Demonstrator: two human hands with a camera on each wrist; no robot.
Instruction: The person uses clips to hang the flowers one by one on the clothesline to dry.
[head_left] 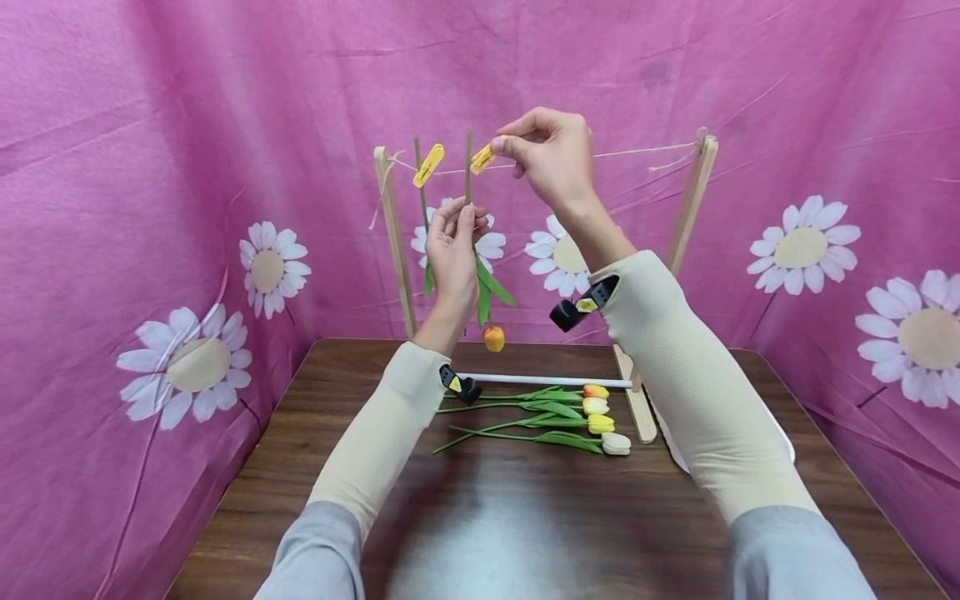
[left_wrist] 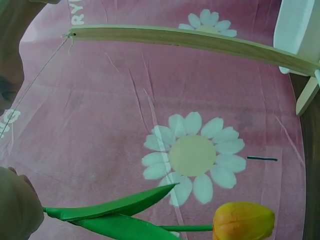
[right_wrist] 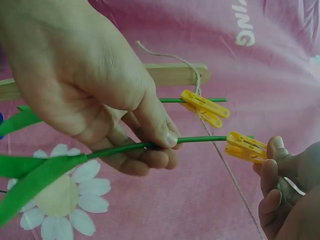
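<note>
My left hand (head_left: 452, 254) pinches the green stem of an artificial tulip (head_left: 493, 338), which hangs bloom down with its orange-yellow head below the hand. Beside the stem's upper end, my right hand (head_left: 551, 158) pinches a yellow clothespin (head_left: 482, 158) between thumb and fingers. In the right wrist view this clothespin (right_wrist: 245, 146) overlaps the stem near its cut end, close to the string (right_wrist: 235, 182). Just left of it, a second yellow clothespin (head_left: 429, 165) clips another stem (head_left: 417, 152) to the string; that flower's lower part is mostly hidden behind my left hand.
Two wooden posts (head_left: 693, 200) carry the string, with a white rod (head_left: 547, 381) low between them. Several tulips (head_left: 600, 424), orange, yellow and white, lie on the brown table (head_left: 480, 517). A white object (head_left: 783, 440) shows partly behind my right forearm. Pink flowered cloth (head_left: 480, 50) surrounds the table.
</note>
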